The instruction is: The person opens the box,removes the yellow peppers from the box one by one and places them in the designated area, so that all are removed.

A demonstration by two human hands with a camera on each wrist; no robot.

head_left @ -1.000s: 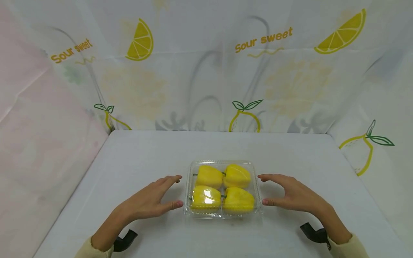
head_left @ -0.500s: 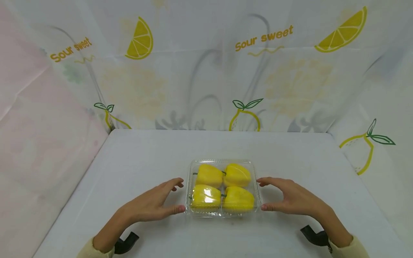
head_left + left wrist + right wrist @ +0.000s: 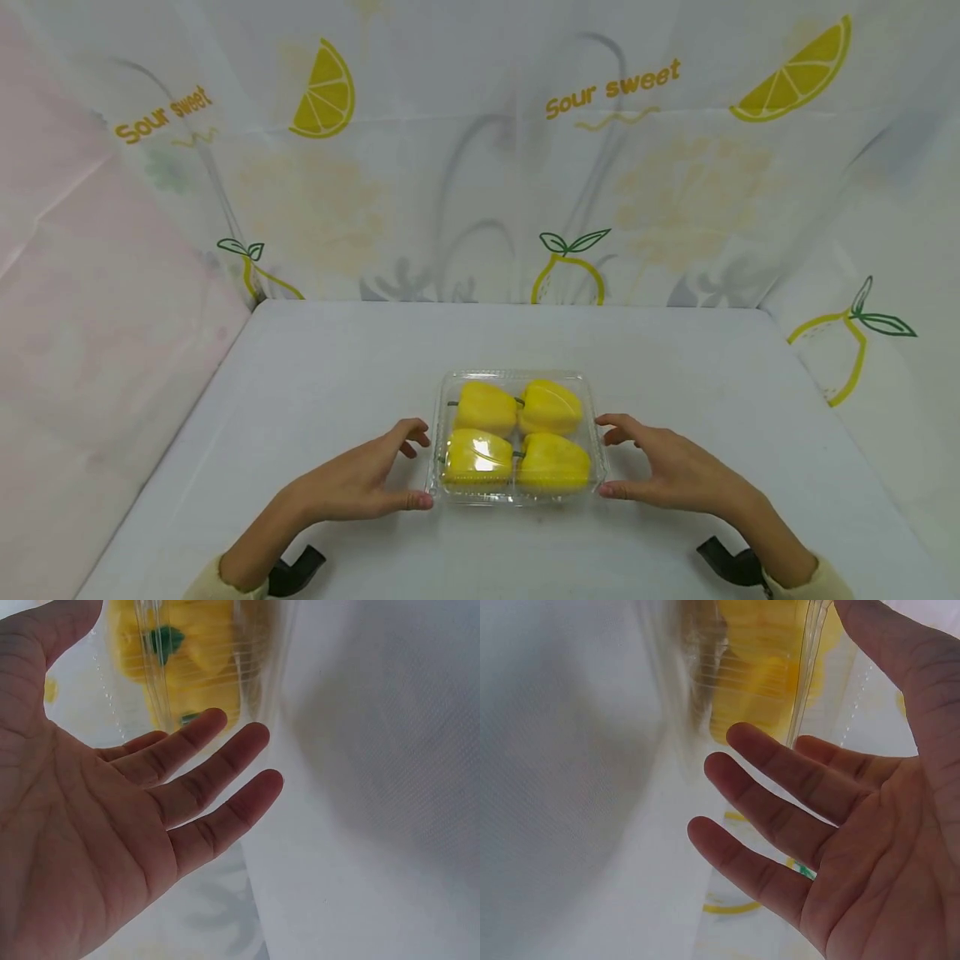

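A clear plastic clamshell box (image 3: 517,377) with several yellow bell peppers (image 3: 553,463) inside sits on the white table. My left hand (image 3: 358,482) is at its left side, thumb by the front left corner, fingers spread and slightly bent. On the opposite side is my right hand (image 3: 678,471), its thumb and index fingertips right at the box's right edge. The left wrist view shows the palm with loosely spread fingers (image 3: 225,776) beneath the box wall (image 3: 259,652). In the right wrist view the fingers (image 3: 769,799) are likewise apart, the thumb overlapping the box rim.
The white tabletop (image 3: 360,342) extends behind and beside the box. A fabric backdrop (image 3: 450,183) printed with lemons rises at the table's back edge and along both sides. Black curved pieces (image 3: 297,571) stick out by both wrists.
Both hands have moved slightly nearer the viewer and inward to the box's sides, with their fingers bending a little more. The box has stayed in place.
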